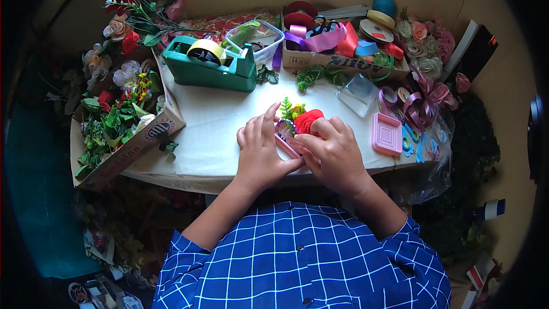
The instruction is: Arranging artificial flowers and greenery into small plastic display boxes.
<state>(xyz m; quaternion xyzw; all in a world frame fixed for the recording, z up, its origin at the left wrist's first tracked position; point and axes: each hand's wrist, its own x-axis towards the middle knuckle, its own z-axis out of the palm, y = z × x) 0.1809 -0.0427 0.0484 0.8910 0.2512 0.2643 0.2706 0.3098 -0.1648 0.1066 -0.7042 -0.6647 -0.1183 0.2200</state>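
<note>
Close to the table's front edge, my left hand (264,146) steadies a small pink plastic box (286,145), its thumb along the near side and its fingers raised at the far side. My right hand (336,150) pinches something small at the box's right side; the fingers hide what it is. A red artificial flower (308,121) lies against the right fingertips. Beside it, yellow blooms and a green fern sprig (286,107) rise behind the box. Dark purple beads (281,123) show by the left fingers. To the right is an open pink box part (386,134).
A green tape dispenser (210,71) stands at the back left, near a carton of artificial flowers (146,148). A carton of ribbons and scissors (343,61) is at the back. A clear plastic lid (358,94) and purple ribbon (418,109) lie right.
</note>
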